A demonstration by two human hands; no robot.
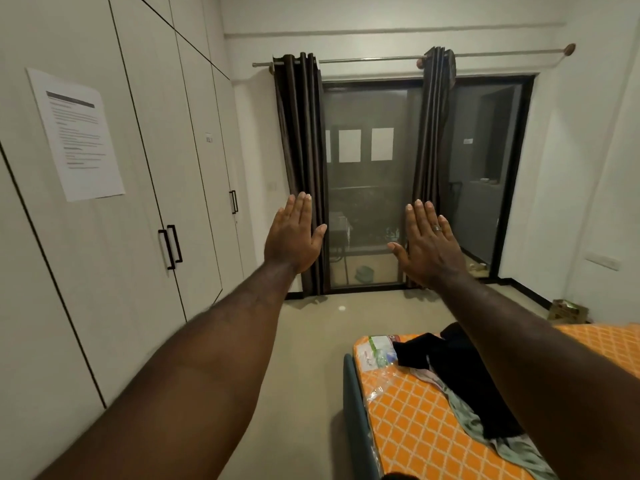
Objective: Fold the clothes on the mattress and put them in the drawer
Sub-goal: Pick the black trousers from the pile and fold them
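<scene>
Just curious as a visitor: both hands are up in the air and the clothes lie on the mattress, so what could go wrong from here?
The left hand and right hand are open and empty. The black garment lies over a pale green garment; lifting one may drag the other off the orange mattress. The plastic packets at its corner could get swept up too. No drawer shows; the wardrobe doors are shut.

A printed sheet (78, 133) was stuck on the white wardrobe (149, 161). Dark curtains (300, 150) hung bunched on a rod (367, 59) before the glass door (369, 202).
</scene>
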